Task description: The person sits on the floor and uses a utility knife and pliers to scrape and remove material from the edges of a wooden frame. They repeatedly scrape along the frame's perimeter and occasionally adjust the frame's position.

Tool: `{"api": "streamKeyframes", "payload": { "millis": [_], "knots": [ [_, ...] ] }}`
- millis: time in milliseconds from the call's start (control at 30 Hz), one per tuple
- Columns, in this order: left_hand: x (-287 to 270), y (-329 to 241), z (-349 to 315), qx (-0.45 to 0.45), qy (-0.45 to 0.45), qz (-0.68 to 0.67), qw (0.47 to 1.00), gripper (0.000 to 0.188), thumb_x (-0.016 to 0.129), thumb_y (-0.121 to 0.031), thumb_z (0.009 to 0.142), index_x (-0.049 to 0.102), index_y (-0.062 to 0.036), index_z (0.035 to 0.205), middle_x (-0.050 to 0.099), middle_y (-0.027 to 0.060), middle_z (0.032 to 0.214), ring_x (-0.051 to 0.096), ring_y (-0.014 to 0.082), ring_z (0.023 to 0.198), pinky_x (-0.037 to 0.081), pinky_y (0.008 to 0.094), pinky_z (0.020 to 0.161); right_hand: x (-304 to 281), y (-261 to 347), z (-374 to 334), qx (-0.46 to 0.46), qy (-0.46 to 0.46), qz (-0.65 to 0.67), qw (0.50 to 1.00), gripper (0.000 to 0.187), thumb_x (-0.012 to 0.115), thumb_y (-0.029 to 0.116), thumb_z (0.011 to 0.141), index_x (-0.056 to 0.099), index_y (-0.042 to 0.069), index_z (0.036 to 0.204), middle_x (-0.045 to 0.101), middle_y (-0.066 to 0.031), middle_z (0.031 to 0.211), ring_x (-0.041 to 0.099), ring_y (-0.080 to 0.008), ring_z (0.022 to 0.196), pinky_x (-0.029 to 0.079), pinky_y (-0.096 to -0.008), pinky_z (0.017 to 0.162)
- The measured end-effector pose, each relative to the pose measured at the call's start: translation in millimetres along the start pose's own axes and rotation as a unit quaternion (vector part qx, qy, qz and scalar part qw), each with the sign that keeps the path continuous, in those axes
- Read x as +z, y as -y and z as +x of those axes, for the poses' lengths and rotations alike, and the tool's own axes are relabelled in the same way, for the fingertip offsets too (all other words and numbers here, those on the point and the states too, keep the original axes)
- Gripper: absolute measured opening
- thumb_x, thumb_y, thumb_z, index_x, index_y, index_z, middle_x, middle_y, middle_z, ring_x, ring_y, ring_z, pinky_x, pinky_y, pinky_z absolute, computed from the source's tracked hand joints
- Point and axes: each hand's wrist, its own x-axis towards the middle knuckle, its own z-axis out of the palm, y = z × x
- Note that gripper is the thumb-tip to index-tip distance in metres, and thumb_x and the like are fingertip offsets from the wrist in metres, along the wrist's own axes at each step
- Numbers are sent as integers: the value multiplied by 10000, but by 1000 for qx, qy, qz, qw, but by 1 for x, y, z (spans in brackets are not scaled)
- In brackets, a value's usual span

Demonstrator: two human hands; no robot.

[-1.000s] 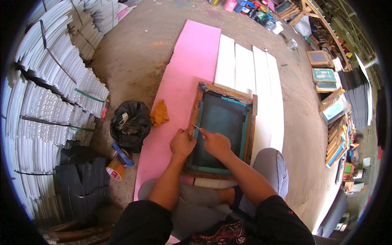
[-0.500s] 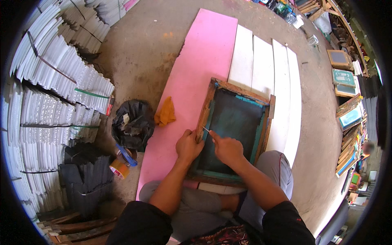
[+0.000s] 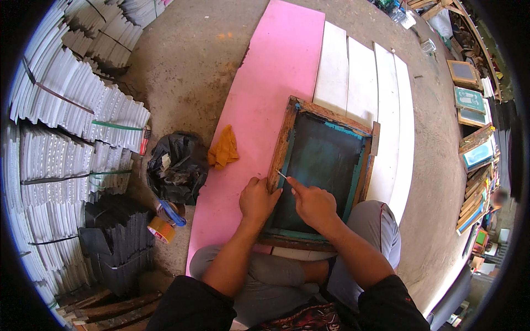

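A wooden screen-printing frame (image 3: 373, 144) with dark mesh (image 3: 323, 165) and teal edging leans across my lap, over pink and white boards. My left hand (image 3: 258, 201) is closed round its left rail, thumb on the inner side. My right hand (image 3: 316, 207) is over the mesh, closed on a thin metal tool (image 3: 282, 174) with its forefinger stretched along it. The tool's tip meets the inner edge of the left rail, just above my left hand. My fingers hide its handle, so I cannot tell its exact kind.
To the left are an orange cloth (image 3: 223, 148), a black plastic bag (image 3: 176, 168), tape rolls (image 3: 162, 229) and a red cutter (image 3: 144, 140). Bundled white sheets (image 3: 61, 160) and black sheets (image 3: 116, 243) stand beyond. More frames (image 3: 475, 182) line the right side.
The view has shifted slightly, so the frame and both hands appear a little to the right. My right hand still holds the tool's tip at the left rail; my left hand keeps its grip.
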Motion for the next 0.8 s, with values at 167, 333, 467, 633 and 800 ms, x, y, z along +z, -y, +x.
{"api": "streamKeyframes", "payload": {
  "millis": [167, 333, 467, 633, 800],
  "knots": [
    [1, 2, -3, 4, -5, 20, 1000, 408, 846, -335, 769, 749, -54, 1048, 670, 180, 923, 696, 391, 854, 566, 498, 763, -1, 6, 1, -8, 21, -41, 999, 423, 540, 286, 1027, 571, 259, 1448, 714, -196, 831, 725, -400, 707, 580, -524, 615],
    [7, 5, -6, 49, -16, 23, 998, 336, 820, -282, 783, 715, 6, 922, 674, 188, 948, 702, 384, 886, 581, 488, 749, 7, 22, 0, 4, 7, -147, 989, 436, 587, 226, 983, 603, 241, 1418, 705, -180, 796, 707, -387, 649, 568, -513, 591],
    [5, 2, -3, 46, -13, 38, 998, 316, 812, -255, 772, 712, 12, 906, 673, 190, 931, 702, 384, 864, 582, 485, 750, 5, 6, 10, 6, 52, 7, 999, 459, 569, 208, 985, 578, 218, 1444, 708, -210, 798, 712, -401, 684, 576, -525, 620],
    [3, 4, -2, 49, -15, 22, 998, 314, 811, -248, 763, 719, 8, 919, 675, 191, 919, 703, 390, 843, 578, 489, 746, 8, -2, 5, -32, 48, -54, 997, 520, 550, 206, 1000, 495, 213, 1518, 704, -245, 810, 717, -422, 724, 582, -546, 632],
    [2, 3, 2, 35, 1, 14, 999, 320, 815, -247, 758, 725, 10, 927, 676, 191, 914, 701, 390, 833, 574, 493, 741, 17, -21, 7, -62, 31, -2, 998, 561, 631, 258, 975, 508, 249, 1522, 684, -203, 822, 721, -370, 700, 587, -500, 612]
  ]
}}
